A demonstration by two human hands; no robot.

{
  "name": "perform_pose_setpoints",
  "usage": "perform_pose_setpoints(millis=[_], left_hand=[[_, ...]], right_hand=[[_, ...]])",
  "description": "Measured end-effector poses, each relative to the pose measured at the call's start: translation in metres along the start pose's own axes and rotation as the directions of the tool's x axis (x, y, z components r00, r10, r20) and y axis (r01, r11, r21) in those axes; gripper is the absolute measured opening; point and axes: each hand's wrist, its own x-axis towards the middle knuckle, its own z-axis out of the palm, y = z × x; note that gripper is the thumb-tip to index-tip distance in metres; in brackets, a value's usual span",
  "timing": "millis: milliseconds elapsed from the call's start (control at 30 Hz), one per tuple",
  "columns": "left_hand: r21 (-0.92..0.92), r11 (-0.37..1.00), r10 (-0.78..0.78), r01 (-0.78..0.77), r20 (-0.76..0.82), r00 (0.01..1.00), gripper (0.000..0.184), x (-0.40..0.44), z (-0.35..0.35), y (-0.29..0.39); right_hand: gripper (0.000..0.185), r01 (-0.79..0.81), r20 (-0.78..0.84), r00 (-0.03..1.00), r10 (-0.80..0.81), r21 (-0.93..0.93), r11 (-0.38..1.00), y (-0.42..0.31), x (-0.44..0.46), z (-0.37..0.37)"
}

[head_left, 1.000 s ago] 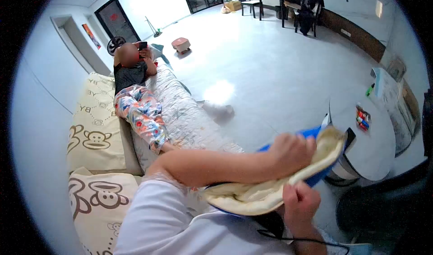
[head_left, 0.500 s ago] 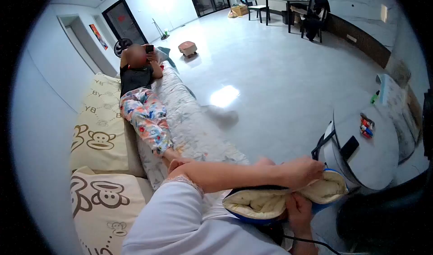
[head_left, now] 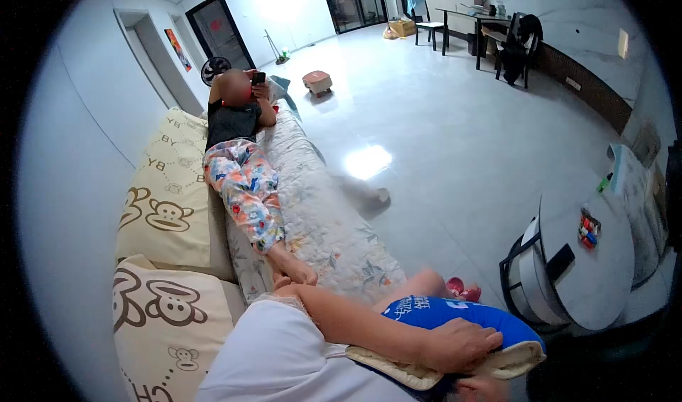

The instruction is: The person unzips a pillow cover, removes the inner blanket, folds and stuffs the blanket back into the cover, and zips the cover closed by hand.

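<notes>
A blue padded pouch [head_left: 490, 318] with white printed characters and a cream fleece lining lies across my lap, its open edge facing me. My left hand [head_left: 463, 343] reaches in from the left and is closed on the pouch near that edge, fingers curled over the blue cloth. Below it, my right hand [head_left: 484, 388] is at the fleece rim. That hand is blurred and partly hidden, so its fingers cannot be made out. Behind the pouch shows a blurred patch of bare skin.
On the sofa [head_left: 334, 224] a person [head_left: 241, 167] lies holding a phone [head_left: 258, 79], feet near my left arm. Red slippers [head_left: 463, 290] rest on the floor. To the right, a round table [head_left: 597, 288] holds a dark phone [head_left: 560, 262] and small colourful items [head_left: 589, 230].
The pouch has turned: its two fleece-lined openings faced up before, and now its printed blue side shows. My left hand has moved lower over it. My view has shifted slightly.
</notes>
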Motion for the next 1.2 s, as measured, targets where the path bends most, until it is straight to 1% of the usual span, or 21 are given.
perform_pose_setpoints(millis=[33, 100, 133, 167, 200, 333, 400, 433, 500, 567, 633, 767, 833, 867, 933, 967, 1000, 1033, 1100, 1167, 1200], left_hand=[[0.022, 1.000, 0.009, -0.008, -0.010, 1.000, 0.028, -0.001, 0.000, 0.002], [0.038, 0.999, 0.021, -0.020, -0.019, 1.000, 0.028, -0.002, 0.001, 0.004], [0.046, 0.999, 0.029, -0.028, -0.031, 0.999, 0.028, -0.002, 0.002, 0.003], [0.055, 0.998, 0.039, -0.037, -0.040, 0.998, 0.027, -0.003, 0.004, 0.003], [0.064, 0.997, 0.049, -0.046, -0.048, 0.998, 0.027, -0.004, 0.005, 0.003], [0.016, 0.998, 0.057, -0.057, -0.031, 0.998, 0.026, -0.007, 0.006, 0.004], [-0.033, 0.995, 0.089, -0.090, -0.023, 0.996, 0.026, -0.009, 0.002, 0.002], [-0.035, 0.995, 0.089, -0.090, -0.025, 0.996, 0.026, -0.011, 0.000, 0.004], [-0.101, 0.994, -0.044, 0.043, -0.005, 0.999, 0.024, -0.015, -0.006, 0.010], [-0.138, 0.989, -0.054, 0.049, -0.031, 0.998, 0.023, -0.017, -0.016, 0.014], [-0.173, 0.983, -0.063, 0.052, -0.057, 0.996, 0.022, -0.018, -0.021, 0.014], [-0.217, 0.976, -0.031, 0.007, -0.104, 0.994, 0.018, -0.015, -0.012, 0.008], [-0.228, 0.973, 0.002, -0.027, -0.107, 0.994, 0.016, -0.014, -0.005, 0.005], [-0.246, 0.968, 0.024, -0.048, -0.102, 0.995, 0.015, -0.013, -0.002, 0.004], [-0.267, 0.961, 0.042, -0.067, -0.097, 0.994, 0.013, -0.013, -0.002, 0.004], [-0.294, 0.956, 0.010, -0.021, -0.038, 0.999, 0.012, -0.012, -0.004, 0.006], [-0.317, 0.948, -0.019, 0.025, 0.024, 1.000, 0.012, -0.011, -0.007, 0.007], [-0.320, 0.947, -0.019, 0.024, 0.018, 1.000, 0.012, -0.009, -0.008, 0.009], [-0.214, 0.977, 0.018, -0.018, -0.001, 1.000, 0.014, -0.007, -0.009, 0.011], [-0.159, 0.985, 0.057, -0.068, -0.072, 0.996, 0.016, -0.007, -0.003, 0.009], [-0.099, 0.989, 0.101, -0.114, -0.133, 0.986, 0.018, -0.008, -0.001, 0.009]], right_hand=[[0.015, -0.010, -0.090, 0.996, 0.009, -0.015, 1.000, 0.001, -0.014, -0.003], [0.021, 0.073, -0.310, 0.951, -0.020, 0.160, 0.984, 0.017, -0.038, -0.018], [0.021, 0.070, -0.310, 0.951, -0.018, 0.156, 0.985, 0.001, -0.028, -0.031], [0.021, 0.089, -0.220, 0.962, -0.162, -0.309, 0.947, -0.016, -0.014, -0.050], [0.021, 0.126, -0.074, 0.966, -0.248, -0.703, 0.700, -0.027, -0.004, -0.060], [0.013, 0.112, -0.140, 0.953, -0.269, -0.662, 0.741, 0.006, -0.003, -0.058], [0.006, 0.316, -0.099, 0.860, -0.500, -0.666, 0.675, 0.015, 0.010, -0.056], [0.007, 0.335, -0.073, 0.850, -0.521, -0.689, 0.642, 0.015, 0.014, -0.053], [0.009, 0.347, -0.079, 0.838, -0.540, -0.688, 0.638, 0.015, 0.020, -0.050], [0.011, 0.359, -0.086, 0.824, -0.560, -0.686, 0.633, 0.024, 0.019, -0.044], [0.011, 0.373, -0.123, 0.717, -0.687, -0.764, 0.526, 0.038, 0.017, -0.038], [0.011, 0.365, -0.122, 0.774, -0.622, -0.717, 0.594, 0.038, 0.021, -0.039], [0.011, 0.280, -0.122, 0.846, -0.519, -0.727, 0.627, 0.034, 0.023, -0.036], [0.011, 0.280, -0.121, 0.847, -0.518, -0.727, 0.627, 0.035, 0.023, -0.035], [0.014, 0.174, -0.071, 0.940, -0.333, -0.739, 0.651, 0.037, 0.026, -0.030], [0.018, 0.218, -0.095, 0.899, -0.427, -0.750, 0.625, 0.038, 0.035, -0.029], [0.018, 0.221, -0.091, 0.899, -0.428, -0.750, 0.623, 0.040, 0.035, -0.028], [0.019, 0.224, -0.090, 0.902, -0.422, -0.739, 0.635, 0.043, 0.033, -0.028], [0.022, 0.228, -0.085, 0.906, -0.415, -0.728, 0.647, 0.045, 0.021, -0.029], [0.032, 0.043, 0.024, 0.999, -0.036, -0.663, 0.747, 0.043, -0.002, -0.040], [0.032, 0.045, 0.028, 0.999, -0.035, -0.663, 0.747, 0.028, 0.002, -0.047]])
